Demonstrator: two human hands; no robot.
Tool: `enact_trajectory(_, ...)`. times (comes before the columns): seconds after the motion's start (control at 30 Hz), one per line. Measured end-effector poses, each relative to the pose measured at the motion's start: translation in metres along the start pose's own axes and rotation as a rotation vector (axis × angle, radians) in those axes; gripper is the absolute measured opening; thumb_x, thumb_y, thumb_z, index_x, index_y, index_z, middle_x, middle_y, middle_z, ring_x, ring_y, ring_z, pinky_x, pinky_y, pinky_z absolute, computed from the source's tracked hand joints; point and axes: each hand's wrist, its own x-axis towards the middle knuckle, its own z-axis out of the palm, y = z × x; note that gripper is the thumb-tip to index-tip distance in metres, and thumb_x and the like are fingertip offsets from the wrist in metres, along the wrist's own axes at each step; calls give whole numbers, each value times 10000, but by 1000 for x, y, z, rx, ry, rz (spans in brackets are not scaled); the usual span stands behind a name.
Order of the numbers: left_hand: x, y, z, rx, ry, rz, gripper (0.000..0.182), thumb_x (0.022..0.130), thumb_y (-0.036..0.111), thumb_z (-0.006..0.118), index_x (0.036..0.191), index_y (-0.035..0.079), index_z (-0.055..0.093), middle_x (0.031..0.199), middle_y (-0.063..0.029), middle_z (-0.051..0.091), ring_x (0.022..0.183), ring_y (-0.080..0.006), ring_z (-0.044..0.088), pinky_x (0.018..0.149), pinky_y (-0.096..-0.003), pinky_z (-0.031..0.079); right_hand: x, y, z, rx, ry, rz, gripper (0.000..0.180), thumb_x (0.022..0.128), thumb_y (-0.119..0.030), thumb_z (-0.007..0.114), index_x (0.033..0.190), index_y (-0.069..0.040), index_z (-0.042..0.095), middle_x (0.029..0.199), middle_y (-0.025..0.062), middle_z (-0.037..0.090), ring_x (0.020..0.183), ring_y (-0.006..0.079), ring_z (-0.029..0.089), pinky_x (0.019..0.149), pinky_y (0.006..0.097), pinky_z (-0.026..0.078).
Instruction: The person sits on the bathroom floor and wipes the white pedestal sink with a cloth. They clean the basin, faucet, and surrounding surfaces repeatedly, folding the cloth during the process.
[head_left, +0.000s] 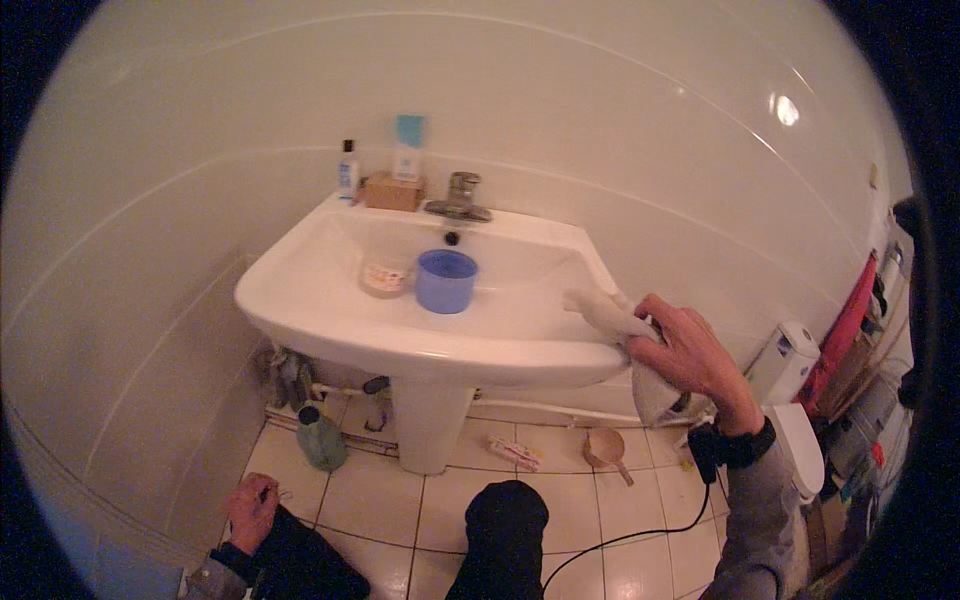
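My right hand (682, 346) is closed on a pale cloth (611, 319) at the right edge of a white pedestal sink (427, 349). Part of the cloth lies over the rim into the basin and the rest hangs outside. Inside the basin a blue plastic cup (446, 282) stands beside a clear container (385, 275) with a patterned band. My left hand (253, 510) rests low at the left, near my dark-clothed knee, with its fingers curled; whether it holds anything cannot be told.
A metal faucet (459, 199), a brown box (394, 191), a blue-and-white tube (408, 146) and a small bottle (347, 171) stand along the sink's back. On the tiled floor are a green bottle (322, 440), a pinkish packet (515, 453) and a dipper (604, 448). A toilet (796, 446) is at right.
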Motion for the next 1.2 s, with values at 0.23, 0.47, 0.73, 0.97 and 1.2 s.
enact_trajectory(0.23,4,-1,-3,-115,54,93,91,846,74,679,916,20,701,935,-163,701,861,-344,695,776,-407,556,9,-88,33,-100,16,-186,411,839,-313,659,1129,-39,562,761,249,633,797,477,639,737,555,481)
enact_trajectory(0.47,5,-14,0,-109,35,62,83,852,72,670,916,31,702,932,-162,701,857,-344,697,760,-407,556,60,-204,92,41,87,-528,444,879,-335,646,1131,19,556,720,225,643,709,427,663,640,544,509)
enact_trajectory(0.73,2,-16,-2,-120,54,70,54,854,48,664,897,17,677,908,-178,683,821,-354,681,734,-414,547,98,-315,168,455,453,-827,475,875,-314,674,1197,16,558,870,219,690,843,399,693,699,525,521)
enact_trajectory(0.97,-6,-29,6,-156,90,77,62,861,33,658,912,-3,663,903,-177,669,836,-344,664,746,-398,524,31,-252,179,1218,-185,-630,608,812,-196,709,1351,-10,498,1074,255,683,1038,442,674,911,486,540)
enact_trajectory(1.2,-6,-28,11,-128,8,28,71,873,50,670,938,24,659,939,-149,640,897,-323,615,810,-427,498,-87,-70,204,1070,-455,-272,644,857,-182,807,1421,-23,539,1405,140,601,1293,243,559,1144,390,416)
